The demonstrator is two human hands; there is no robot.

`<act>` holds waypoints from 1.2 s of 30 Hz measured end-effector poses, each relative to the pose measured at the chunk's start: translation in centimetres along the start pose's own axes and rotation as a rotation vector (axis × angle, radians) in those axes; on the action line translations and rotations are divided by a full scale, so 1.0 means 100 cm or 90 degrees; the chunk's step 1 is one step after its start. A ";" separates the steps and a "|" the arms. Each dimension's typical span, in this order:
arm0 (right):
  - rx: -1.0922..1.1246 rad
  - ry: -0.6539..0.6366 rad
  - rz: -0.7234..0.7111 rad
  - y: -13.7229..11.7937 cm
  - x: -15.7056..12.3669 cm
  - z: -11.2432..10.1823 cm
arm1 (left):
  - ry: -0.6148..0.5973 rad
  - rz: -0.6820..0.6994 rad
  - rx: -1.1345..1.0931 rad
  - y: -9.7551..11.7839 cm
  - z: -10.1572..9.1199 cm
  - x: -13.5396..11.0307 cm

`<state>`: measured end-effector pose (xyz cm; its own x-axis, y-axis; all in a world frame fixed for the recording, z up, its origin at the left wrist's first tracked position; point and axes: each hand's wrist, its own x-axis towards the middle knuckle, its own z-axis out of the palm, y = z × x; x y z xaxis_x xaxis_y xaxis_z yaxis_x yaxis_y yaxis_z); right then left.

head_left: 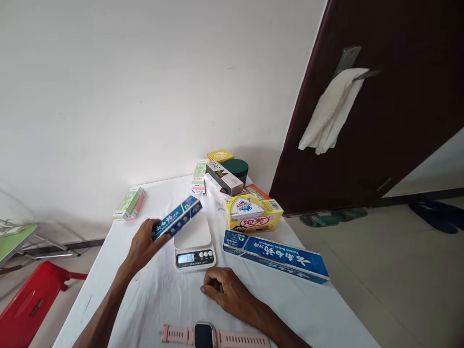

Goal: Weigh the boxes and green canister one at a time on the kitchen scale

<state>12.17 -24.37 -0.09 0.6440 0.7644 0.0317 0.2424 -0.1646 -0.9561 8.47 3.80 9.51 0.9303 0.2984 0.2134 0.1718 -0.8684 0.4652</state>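
Note:
My left hand [143, 246] grips one end of a small blue toothpaste box [177, 217] and holds it slanted just over the left side of a white kitchen scale [194, 241], whose display shows digits. On the white tablecloth, just in front of the scale, my right hand [226, 292] rests with its fingers curled under, and nothing shows in it. A long blue toothpaste box [277, 261] lies to the right of the scale.
Behind the scale are a yellow snack box [253, 215] with a white packet on it, several stacked boxes [221, 179] and a green jar [237, 168]. Green and pink boxes [129, 204] lie at the far left. A pink watch [213, 336] lies at the near edge. A red stool [31, 302] stands left, a dark door [380, 121] right.

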 end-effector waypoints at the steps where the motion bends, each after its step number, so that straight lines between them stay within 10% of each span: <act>1: 0.002 -0.002 0.002 0.000 0.000 0.000 | 0.014 -0.026 0.001 0.000 -0.006 0.005; 7: -0.003 -0.007 0.012 0.000 0.000 0.000 | 0.092 -0.077 0.082 0.041 -0.016 0.088; 16: 0.037 -0.002 -0.022 0.006 -0.001 0.000 | 0.044 -0.154 0.127 0.131 0.050 0.213; 36: 0.018 -0.018 -0.012 0.001 -0.002 -0.002 | 0.008 -0.106 0.074 0.126 0.052 0.224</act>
<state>12.21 -24.70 -0.08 0.6186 0.7846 0.0420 0.2335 -0.1325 -0.9633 33.13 -2.51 15.69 0.8819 0.4459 0.1532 0.3599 -0.8466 0.3922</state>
